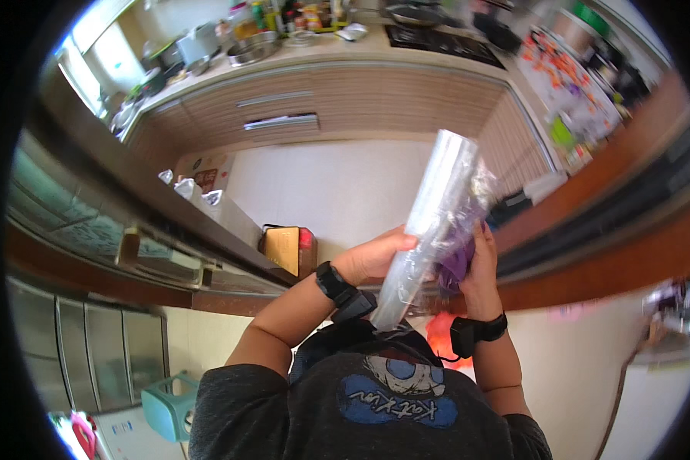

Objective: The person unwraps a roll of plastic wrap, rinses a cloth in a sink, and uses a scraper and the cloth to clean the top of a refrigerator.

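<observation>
My left hand (379, 256) grips a long roll of clear plastic film (434, 195) around its lower half, with the thumb lying on top. The roll slants from near my waist up toward the kitchen floor. Crumpled clear plastic (483, 187) bunches along its right side. In my right hand (484, 270) is a purple item (459, 261), thin and folded, perhaps a bag or cloth. It presses against the crumpled plastic, and my right fingers are partly hidden behind both. Each wrist carries a black strapped device.
A wooden door frame (604, 247) flanks me on the right, with a glazed sliding door (92, 201) on the left. Ahead, a counter (333, 52) bears a gas hob (437, 46), pans and bottles. A gold-and-red box (284, 250) stands on the floor; a teal stool (169, 411) is at lower left.
</observation>
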### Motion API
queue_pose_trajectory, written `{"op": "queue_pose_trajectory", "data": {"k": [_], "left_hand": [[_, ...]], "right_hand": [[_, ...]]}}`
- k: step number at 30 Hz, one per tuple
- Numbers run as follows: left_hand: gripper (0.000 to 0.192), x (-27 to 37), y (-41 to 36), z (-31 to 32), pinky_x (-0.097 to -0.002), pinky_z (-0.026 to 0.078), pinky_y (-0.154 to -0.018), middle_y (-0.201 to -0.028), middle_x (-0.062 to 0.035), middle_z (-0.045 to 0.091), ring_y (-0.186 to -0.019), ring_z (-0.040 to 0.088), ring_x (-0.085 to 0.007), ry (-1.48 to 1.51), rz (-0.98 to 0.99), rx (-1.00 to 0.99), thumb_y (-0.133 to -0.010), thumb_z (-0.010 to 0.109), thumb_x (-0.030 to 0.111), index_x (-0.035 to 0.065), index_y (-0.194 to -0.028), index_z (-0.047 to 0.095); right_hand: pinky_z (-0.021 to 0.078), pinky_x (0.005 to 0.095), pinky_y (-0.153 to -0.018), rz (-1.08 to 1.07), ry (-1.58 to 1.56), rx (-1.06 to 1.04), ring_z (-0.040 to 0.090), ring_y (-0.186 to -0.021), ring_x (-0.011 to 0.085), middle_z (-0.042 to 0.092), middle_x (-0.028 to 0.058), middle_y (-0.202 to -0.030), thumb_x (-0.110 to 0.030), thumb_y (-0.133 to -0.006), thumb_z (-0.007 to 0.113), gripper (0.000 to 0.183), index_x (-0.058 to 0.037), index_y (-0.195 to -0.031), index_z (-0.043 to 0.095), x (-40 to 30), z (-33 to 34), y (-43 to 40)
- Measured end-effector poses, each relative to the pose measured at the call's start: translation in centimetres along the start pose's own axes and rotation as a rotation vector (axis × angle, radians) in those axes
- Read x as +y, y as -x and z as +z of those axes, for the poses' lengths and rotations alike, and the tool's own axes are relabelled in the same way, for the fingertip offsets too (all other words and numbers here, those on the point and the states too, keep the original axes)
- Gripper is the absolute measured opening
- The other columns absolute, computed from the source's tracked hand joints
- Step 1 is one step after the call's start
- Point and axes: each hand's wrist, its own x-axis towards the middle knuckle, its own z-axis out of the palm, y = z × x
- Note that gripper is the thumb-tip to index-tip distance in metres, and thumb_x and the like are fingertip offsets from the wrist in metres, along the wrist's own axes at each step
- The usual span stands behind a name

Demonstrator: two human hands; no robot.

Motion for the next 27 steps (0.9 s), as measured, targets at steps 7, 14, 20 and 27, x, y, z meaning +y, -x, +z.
{"op": "queue_pose_trajectory", "data": {"k": [7, 14, 20, 27], "left_hand": [[0.053, 9.2, -3.5, -9.4, -0.0404, 0.045, -0.081, -0.104, -0.0131, 0.053, -0.087, 0.055, -0.0244, 0.174, 0.283, 0.222, -0.078, 0.048, 0.038, 0.0026, -0.116, 0.04], [0.06, 17.8, -5.2, -18.7, -0.0373, 0.049, -0.07, -0.087, -0.0097, 0.055, -0.075, 0.058, -0.0236, -0.013, 0.421, 0.474, -0.067, 0.055, 0.048, 0.0027, -0.106, 0.046], [0.065, 23.9, -8.6, -25.1, -0.0361, 0.047, -0.074, -0.099, -0.0105, 0.047, -0.084, 0.053, -0.0215, -0.198, 0.157, 0.439, -0.073, 0.057, 0.041, 0.0006, -0.118, 0.034], [0.07, 32.1, -1.3, -34.4, -0.0307, 0.046, -0.074, -0.119, -0.0135, 0.04, -0.094, 0.052, -0.0205, -0.382, 0.325, 0.665, -0.073, 0.057, 0.042, 0.0012, -0.122, 0.03]], "right_hand": [[0.0368, 0.0278, -0.081, 0.099, 0.312, -0.316, 0.045, -0.094, 0.0123, 0.048, 0.0042, -0.104, -0.035, -0.085, 0.045, 0.039, -0.0053, -0.11, 0.043, 3.4, 5.0, -17.0], [0.034, 0.049, -0.086, 0.7, 0.083, -0.534, 0.041, -0.109, 0.0236, 0.04, 0.0091, -0.121, -0.06, -0.08, 0.027, 0.066, -0.0171, -0.13, 0.023, 7.8, 10.6, -28.9], [0.0457, 0.0414, -0.079, 0.681, -0.098, -0.615, 0.055, -0.091, 0.0266, 0.054, 0.0127, -0.103, -0.039, -0.082, 0.045, 0.043, -0.0067, -0.111, 0.045, 12.5, 15.1, -40.4], [0.0442, 0.0438, -0.08, 0.798, -0.081, -0.763, 0.049, -0.101, 0.0303, 0.048, 0.018, -0.112, -0.051, -0.071, 0.052, 0.072, -0.0031, -0.122, 0.034, 19.8, 21.2, -49.9]]}}
